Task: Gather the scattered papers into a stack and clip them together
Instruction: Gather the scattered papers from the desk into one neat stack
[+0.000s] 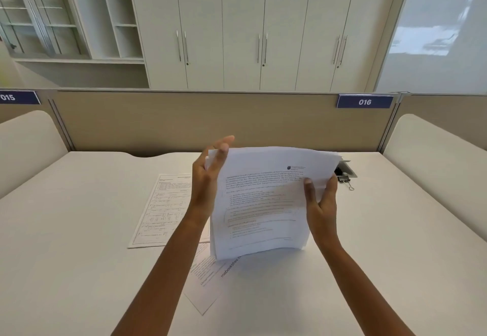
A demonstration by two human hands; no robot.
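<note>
A stack of printed papers (261, 204) stands tilted on its lower edge on the white desk (79, 230). My left hand (208, 177) holds its upper left edge, fingers partly spread. My right hand (321, 198) grips its right edge with the thumb on the front page. One printed sheet (160, 209) lies flat on the desk to the left, partly behind my left forearm. Another sheet (208, 283) lies askew under the stack, near me. A black binder clip (345, 179) rests on the desk just right of the stack.
A beige partition (184, 119) closes the back of the desk, with a "016" sign (365, 102). Cushioned side panels (434, 151) flank the desk. A grey cable hatch (347, 167) sits behind the clip.
</note>
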